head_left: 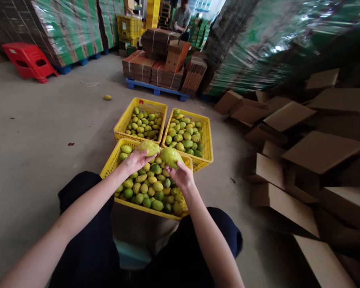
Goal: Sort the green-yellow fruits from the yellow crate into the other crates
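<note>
My left hand [135,161] is closed around a yellow-green lemon [149,148], thumb on its near side. In my right hand [181,174] sits a second, greener lemon [171,157]. The two fruits are held up side by side, close together, above the near yellow crate [156,213]. That crate is full of loose lemons [141,188], some yellow and some green. My hands and the held fruit hide part of its far side.
Two more yellow crates of lemons, a left one [120,129] and a right one [211,146], stand just beyond. Open cardboard boxes [324,150] pile up at right. Flattened cartons lie on a blue pallet [157,89]. A red stool [30,60] and a single lemon [107,97] are on the floor. A person [182,18] is far back.
</note>
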Demonstrator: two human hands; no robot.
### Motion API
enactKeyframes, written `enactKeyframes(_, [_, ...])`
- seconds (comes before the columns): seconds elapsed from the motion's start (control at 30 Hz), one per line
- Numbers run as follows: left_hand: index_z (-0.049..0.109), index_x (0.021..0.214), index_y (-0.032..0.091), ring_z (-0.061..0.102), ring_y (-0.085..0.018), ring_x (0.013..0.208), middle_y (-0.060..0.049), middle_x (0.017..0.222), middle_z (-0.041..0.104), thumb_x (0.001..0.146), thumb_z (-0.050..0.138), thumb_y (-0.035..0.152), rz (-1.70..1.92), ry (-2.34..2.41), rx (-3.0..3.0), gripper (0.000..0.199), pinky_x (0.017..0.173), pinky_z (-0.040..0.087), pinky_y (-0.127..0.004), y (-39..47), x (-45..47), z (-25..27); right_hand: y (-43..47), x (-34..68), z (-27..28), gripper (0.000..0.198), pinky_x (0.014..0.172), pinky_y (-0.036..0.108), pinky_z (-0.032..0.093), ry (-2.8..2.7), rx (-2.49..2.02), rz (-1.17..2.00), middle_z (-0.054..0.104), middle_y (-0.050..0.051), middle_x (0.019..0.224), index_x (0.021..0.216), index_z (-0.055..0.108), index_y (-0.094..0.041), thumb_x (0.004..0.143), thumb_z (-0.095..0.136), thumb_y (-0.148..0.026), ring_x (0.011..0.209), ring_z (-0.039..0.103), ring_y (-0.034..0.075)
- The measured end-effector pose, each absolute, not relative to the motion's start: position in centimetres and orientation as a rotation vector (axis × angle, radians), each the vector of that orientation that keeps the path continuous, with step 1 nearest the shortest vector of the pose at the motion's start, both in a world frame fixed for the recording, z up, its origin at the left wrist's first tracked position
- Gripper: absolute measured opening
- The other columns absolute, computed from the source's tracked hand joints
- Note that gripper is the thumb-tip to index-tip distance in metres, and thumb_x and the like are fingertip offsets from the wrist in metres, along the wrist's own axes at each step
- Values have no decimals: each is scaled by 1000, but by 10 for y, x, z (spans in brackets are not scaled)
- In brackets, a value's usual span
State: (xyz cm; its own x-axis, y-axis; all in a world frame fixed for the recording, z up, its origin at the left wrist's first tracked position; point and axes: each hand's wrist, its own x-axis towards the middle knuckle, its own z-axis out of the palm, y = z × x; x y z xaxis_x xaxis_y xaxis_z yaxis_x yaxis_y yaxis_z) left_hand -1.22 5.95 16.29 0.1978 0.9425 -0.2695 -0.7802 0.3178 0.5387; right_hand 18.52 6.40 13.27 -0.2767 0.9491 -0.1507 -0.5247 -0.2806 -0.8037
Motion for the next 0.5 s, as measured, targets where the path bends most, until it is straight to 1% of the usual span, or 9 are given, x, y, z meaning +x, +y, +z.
enactKeyframes(0.07, [58, 126, 12, 69, -17, 88, -6, 95, 73, 84, 67, 11, 1214, 635, 271, 43, 81, 54, -25, 60, -11, 159, 66, 183, 130, 41, 63, 29, 51, -811, -786, 1685, 71, 1, 93, 95, 64, -27, 59, 82, -36, 74, 61, 17])
enactKeyframes(0.17, [63, 118, 12, 66, -14, 79, -4, 88, 72, 83, 71, 14, 1211, 656, 244, 36, 68, 51, -22, 62, -8, 153, 69, 181, 127, 43, 49, 24, 43, -836, -787, 1642, 67, -2, 76, 88, 65, -25, 55, 86, -42, 55, 49, 11])
enactKeyframes(0.2, [64, 116, 13, 64, -13, 76, -3, 86, 72, 81, 72, 12, 1227, 672, 245, 36, 64, 49, -21, 63, -7, 151, 69, 180, 127, 44, 46, 24, 41, -847, -789, 1645, 65, -2, 70, 85, 65, -23, 53, 87, -45, 52, 46, 10])
enactKeyframes(0.27, [65, 115, 16, 62, -11, 74, -1, 84, 71, 79, 72, 7, 1279, 715, 243, 38, 60, 46, -19, 64, -5, 148, 69, 180, 128, 45, 45, 25, 41, -897, -806, 1651, 62, -3, 64, 78, 64, -22, 52, 87, -50, 49, 45, 10])
enactKeyframes(0.33, [66, 115, 18, 62, -10, 75, 0, 86, 70, 79, 71, 5, 1326, 755, 229, 39, 62, 46, -18, 65, -5, 146, 67, 179, 131, 45, 52, 26, 48, -990, -854, 1624, 64, -3, 65, 77, 64, -21, 51, 89, -48, 52, 51, 12])
enactKeyframes(0.4, [66, 116, 18, 64, -11, 78, -1, 89, 71, 77, 73, 7, 1357, 779, 219, 41, 65, 48, -19, 65, -5, 146, 64, 178, 133, 46, 67, 31, 55, -1111, -930, 1562, 70, -1, 75, 84, 66, -22, 50, 91, -41, 64, 61, 16])
enactKeyframes(0.47, [65, 116, 19, 67, -15, 85, -2, 94, 72, 71, 80, 10, 1381, 773, 255, 48, 73, 51, -22, 64, -4, 145, 61, 175, 135, 52, 82, 37, 56, -1219, -1000, 1492, 74, 1, 87, 93, 68, -23, 49, 92, -34, 79, 67, 21])
enactKeyframes(0.5, [65, 115, 19, 68, -17, 91, -2, 96, 73, 67, 83, 11, 1382, 756, 299, 52, 78, 51, -25, 62, -3, 144, 61, 173, 134, 55, 85, 38, 56, -1256, -1025, 1461, 74, 1, 90, 96, 68, -23, 48, 92, -33, 83, 67, 22])
